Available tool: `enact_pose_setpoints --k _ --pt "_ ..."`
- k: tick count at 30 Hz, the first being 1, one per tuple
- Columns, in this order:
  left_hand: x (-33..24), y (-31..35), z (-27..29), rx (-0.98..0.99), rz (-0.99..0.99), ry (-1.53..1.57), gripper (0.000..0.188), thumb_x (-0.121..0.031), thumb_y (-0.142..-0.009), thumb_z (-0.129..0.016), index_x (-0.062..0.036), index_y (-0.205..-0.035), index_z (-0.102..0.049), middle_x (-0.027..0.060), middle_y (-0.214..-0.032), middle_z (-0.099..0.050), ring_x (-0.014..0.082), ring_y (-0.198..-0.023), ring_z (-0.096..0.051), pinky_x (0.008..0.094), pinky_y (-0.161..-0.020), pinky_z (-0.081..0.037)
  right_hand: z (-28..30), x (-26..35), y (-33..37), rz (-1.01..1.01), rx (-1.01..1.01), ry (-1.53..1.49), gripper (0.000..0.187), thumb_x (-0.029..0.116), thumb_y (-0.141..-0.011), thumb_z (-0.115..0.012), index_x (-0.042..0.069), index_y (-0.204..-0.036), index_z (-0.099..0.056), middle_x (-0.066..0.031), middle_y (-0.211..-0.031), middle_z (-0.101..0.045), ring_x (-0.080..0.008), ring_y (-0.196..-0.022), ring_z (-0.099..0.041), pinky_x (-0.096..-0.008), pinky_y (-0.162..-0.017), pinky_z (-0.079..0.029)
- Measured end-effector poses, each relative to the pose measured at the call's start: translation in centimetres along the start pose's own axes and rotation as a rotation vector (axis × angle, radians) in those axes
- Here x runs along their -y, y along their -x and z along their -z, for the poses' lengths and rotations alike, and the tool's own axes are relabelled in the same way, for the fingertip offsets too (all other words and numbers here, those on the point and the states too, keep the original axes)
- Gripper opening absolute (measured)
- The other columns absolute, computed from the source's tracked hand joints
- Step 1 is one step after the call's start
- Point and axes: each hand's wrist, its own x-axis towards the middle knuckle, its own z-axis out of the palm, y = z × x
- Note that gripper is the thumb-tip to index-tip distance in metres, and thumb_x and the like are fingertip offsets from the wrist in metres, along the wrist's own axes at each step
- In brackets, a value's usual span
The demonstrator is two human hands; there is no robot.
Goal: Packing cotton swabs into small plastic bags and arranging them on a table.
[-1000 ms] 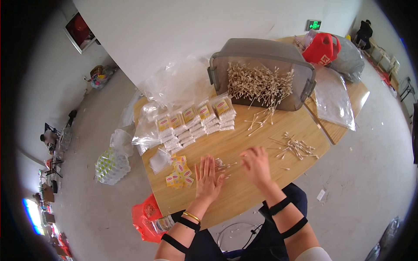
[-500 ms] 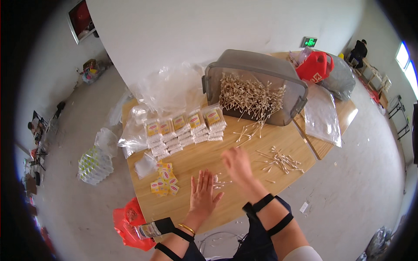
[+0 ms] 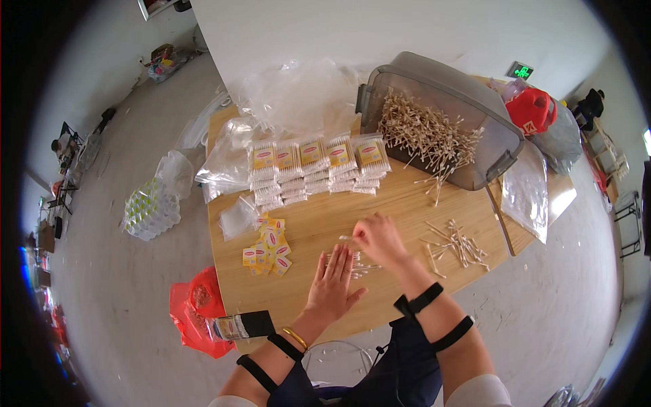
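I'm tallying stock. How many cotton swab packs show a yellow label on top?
5, side by side in one row: leftmost pack, second pack, middle pack, fourth pack and rightmost pack. The lower packs may have hidden ones.

White-tipped, thin-stick cotton swabs [image 3: 364,268] lying flat, partly under bare left hand [image 3: 330,285]; another swab [image 3: 344,237] pinched, white tip out, just beyond fingertips.

a table [image 3: 305,220] carries swabs [image 3: 462,245], packs [image 3: 312,153] and cards [image 3: 272,239].
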Motion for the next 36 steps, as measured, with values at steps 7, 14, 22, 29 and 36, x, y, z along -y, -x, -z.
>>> enact_pose_setpoints --k 7,14,22,29,36 --pt "-0.4 -0.9 1.5 0.077 0.052 -0.186 0.089 -0.061 -0.099 -0.04 0.0024 -0.158 -0.021 0.0161 -0.167 -0.02 0.0298 -0.156 -0.012 0.0514 -0.126 -0.008 1.1 0.3 5.8 -0.051 -0.353 -0.177 0.014 0.005 -0.081 -0.07 0.008 -0.094 -0.065 -0.0109 -0.099 -0.063 -0.0342 -0.099 -0.056 -0.0442 -0.087 -0.046" --pt "0.5 -1.6 0.6 -0.032 0.006 -0.065 0.089 -0.062 -0.096 -0.047 -0.001 -0.157 -0.027 0.0152 -0.164 -0.026 0.0287 -0.154 -0.022 0.0532 -0.126 -0.009 5.8 -4.4 15.9 -0.435 -0.374 0.193 0.022 0.006 -0.075 -0.076 0.008 -0.095 -0.067 -0.0116 -0.097 -0.061 -0.0352 -0.1 -0.055 -0.0434 -0.088 -0.046" --pt "0.2 -2.4 0.8 -0.145 0.06 -0.047 0.086 -0.058 -0.094 -0.055 0.0006 -0.153 -0.033 0.0163 -0.149 -0.043 0.0319 -0.144 -0.037 0.0561 -0.124 -0.014 4.0 -7.5 15.7 -0.466 -0.327 0.102 0.01 0.008 -0.073 -0.073 0.01 -0.082 -0.068 -0.0107 -0.092 -0.063 -0.0329 -0.098 -0.059 -0.0443 -0.09 -0.046" --pt "0.5 -0.5 1.1 -0.047 0.066 -0.116 0.091 -0.06 -0.094 -0.054 0.0028 -0.155 -0.028 0.0179 -0.154 -0.037 0.0337 -0.147 -0.033 0.0557 -0.125 -0.014 5.9 -7.6 12.6 -0.382 -0.407 0.071 0.011 0.007 -0.073 -0.072 0.011 -0.08 -0.064 -0.0064 -0.083 -0.063 -0.0287 -0.089 -0.062 -0.0436 -0.08 -0.047" --pt "1.8 0.9 0.8 -0.075 0.127 0.016 0.099 -0.06 -0.094 -0.053 0.0059 -0.158 -0.016 0.0196 -0.167 -0.014 0.0365 -0.155 -0.009 0.0541 -0.125 -0.01 1.2 -1.3 3.5 0.001 -0.299 -0.059 0.008 0.007 -0.079 -0.068 0.012 -0.084 -0.066 -0.0063 -0.079 -0.062 -0.0294 -0.087 -0.062 -0.0422 -0.079 -0.046"
